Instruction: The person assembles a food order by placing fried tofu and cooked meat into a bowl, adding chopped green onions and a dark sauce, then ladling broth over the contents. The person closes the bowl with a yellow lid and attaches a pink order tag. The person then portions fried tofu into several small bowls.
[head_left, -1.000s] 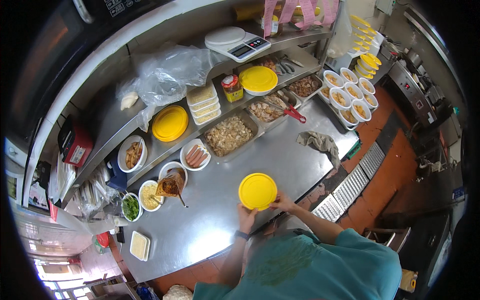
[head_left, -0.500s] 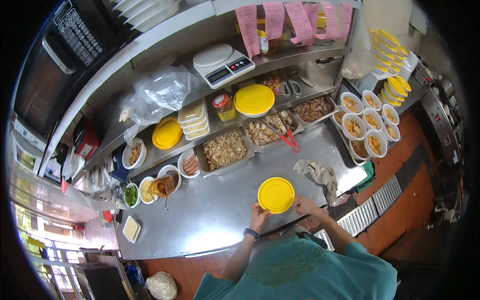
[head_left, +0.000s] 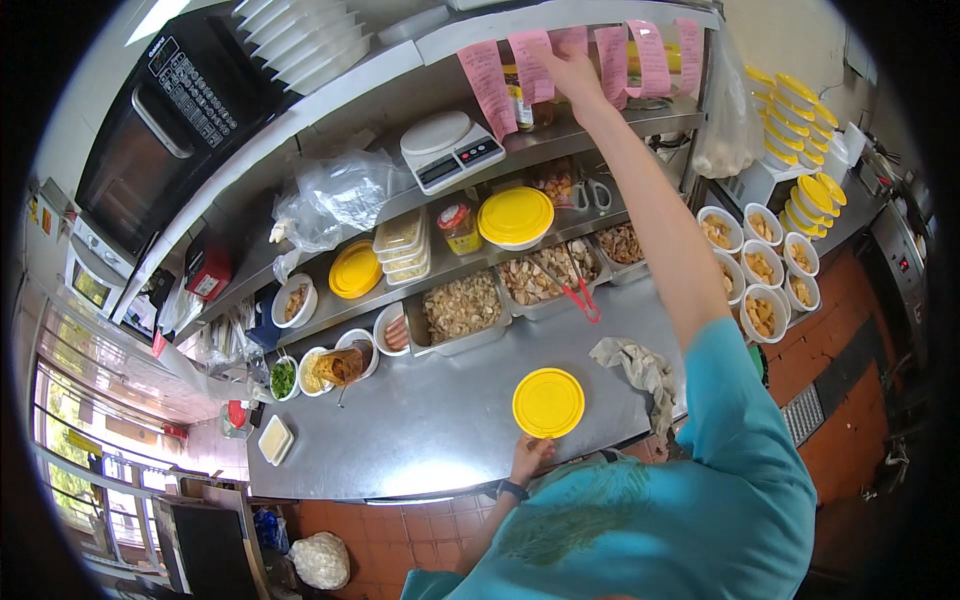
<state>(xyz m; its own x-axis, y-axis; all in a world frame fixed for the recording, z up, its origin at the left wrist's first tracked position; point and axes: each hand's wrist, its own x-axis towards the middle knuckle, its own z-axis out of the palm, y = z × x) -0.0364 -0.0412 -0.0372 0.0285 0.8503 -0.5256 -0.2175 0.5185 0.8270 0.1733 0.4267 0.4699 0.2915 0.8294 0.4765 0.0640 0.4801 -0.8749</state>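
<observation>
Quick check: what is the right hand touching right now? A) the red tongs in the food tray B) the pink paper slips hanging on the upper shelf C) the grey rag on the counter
B: the right hand is raised to the pink paper slips on the upper shelf.

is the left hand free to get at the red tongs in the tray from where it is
Probably yes. The left hand rests at the near edge of the yellow lid, holding nothing. The red tongs lie beyond the lid, with only bare steel counter between.
</observation>
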